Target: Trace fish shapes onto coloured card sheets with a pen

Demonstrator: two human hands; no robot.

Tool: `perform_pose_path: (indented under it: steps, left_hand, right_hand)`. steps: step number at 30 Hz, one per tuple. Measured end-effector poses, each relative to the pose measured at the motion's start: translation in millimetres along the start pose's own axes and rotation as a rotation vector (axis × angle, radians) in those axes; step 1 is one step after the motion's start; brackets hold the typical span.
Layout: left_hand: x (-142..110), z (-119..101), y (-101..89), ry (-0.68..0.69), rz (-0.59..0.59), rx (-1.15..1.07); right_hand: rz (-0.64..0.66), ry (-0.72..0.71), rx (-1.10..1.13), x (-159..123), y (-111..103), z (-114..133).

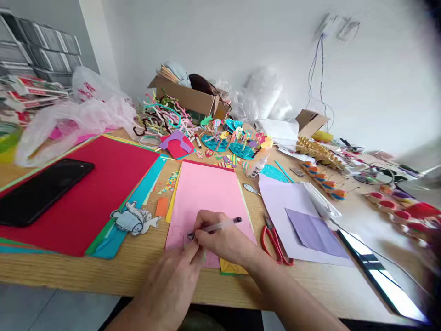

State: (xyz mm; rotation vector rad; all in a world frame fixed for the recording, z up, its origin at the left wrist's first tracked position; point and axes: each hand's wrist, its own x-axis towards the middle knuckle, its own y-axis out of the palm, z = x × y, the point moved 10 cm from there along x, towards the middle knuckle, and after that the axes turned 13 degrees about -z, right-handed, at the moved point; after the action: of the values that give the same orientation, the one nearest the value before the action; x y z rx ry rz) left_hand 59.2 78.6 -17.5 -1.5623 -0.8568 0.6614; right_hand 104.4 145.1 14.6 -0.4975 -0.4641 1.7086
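My right hand (220, 234) is closed around a pen (220, 225) with a clear barrel and dark cap end. Its tip points down at a sheet of pink paper (210, 188). Faint outlines are drawn on the paper's lower left part. My left hand (175, 271) lies on the sheet's lower edge, fingers stretched toward the pen tip. A bit of green shows beside its fingertips, too small to name. Yellow paper (232, 266) with drawn lines sticks out below the pink sheet. Red-handled scissors (274, 239) lie to the right of my right hand.
Left are red paper (103, 184), a black phone (44, 191) and fish cutouts (134, 219). A glue bottle (257, 166) stands behind the pink sheet. Purple paper (315, 232) and a lit tablet-like device (382, 276) lie right. Pipe cleaners (168, 115) and a cardboard box (186, 94) are behind.
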Motion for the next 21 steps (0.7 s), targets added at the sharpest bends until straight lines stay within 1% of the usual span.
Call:
perform_pose_path:
  steps: [5,13,18,21]
  left_hand:
    - [-0.6,-1.1,-0.2,0.017,-0.026,0.011]
    - [0.8,-0.1,2.7,0.019,-0.001,0.030]
    - [0.3,0.2,4.4,0.014,0.038,0.009]
    - [0.4,-0.9,1.9,0.020,0.032,-0.008]
  right_hand:
    - [-0.009,-0.007,0.037,-0.1,0.5,-0.1]
    - [0.004,0.015,0.162,1.9,2.8,-6.3]
    - [0.009,0.016,0.167,1.9,3.3,-6.0]
    - [0.008,0.004,0.153,2.2,3.5,-4.5]
